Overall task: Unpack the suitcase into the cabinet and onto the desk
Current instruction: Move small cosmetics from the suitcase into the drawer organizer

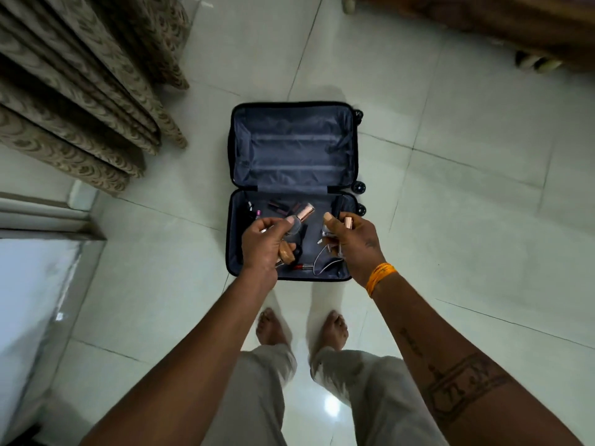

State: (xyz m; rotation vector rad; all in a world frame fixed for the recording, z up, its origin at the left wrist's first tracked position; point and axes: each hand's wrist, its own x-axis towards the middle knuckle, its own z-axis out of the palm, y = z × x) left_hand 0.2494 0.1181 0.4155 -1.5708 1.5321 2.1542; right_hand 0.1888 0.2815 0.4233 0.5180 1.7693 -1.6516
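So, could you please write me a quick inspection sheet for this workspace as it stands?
Surface: pale tiled floor, glossy, with a light reflection.
Job's things: suitcase lies open flat; far half holds nothing seen, near half holds small cosmetic tubes.
Clutter: nothing seen outside the case.
Hands: left hand grips a small bottle with a rose-gold cap; right hand holds small items, fingers curled, details too small to tell.
Cables: a white cord in the near half.
Surroundings: patterned curtain at left, wooden furniture at top right, bare feet below.
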